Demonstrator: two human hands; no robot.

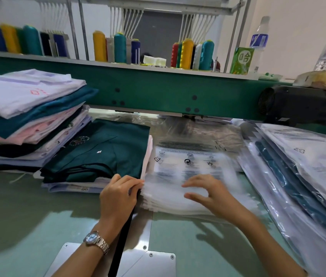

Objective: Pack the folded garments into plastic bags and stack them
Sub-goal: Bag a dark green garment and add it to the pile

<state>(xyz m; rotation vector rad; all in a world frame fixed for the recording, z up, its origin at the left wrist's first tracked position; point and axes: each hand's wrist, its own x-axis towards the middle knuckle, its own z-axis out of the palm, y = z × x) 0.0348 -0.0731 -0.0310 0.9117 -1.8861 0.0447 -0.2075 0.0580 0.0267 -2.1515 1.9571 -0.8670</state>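
so the left hand (118,193) is pinching the corner of the plastic bags (188,166) stacked mid surface (28,206), right hand (208,193) spread loose over them, bit blurry. folded teal garment (102,150) sits just left, packed bags (302,166) piled on the right

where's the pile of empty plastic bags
Head view, table centre: the empty bags lie between the green folded garment, left, and the packed bags, right.

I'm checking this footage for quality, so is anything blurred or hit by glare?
Head view: the right hand and the empty plastic bags under it are motion-blurred; the left hand is sharper; glare streaks the packed bags at right.
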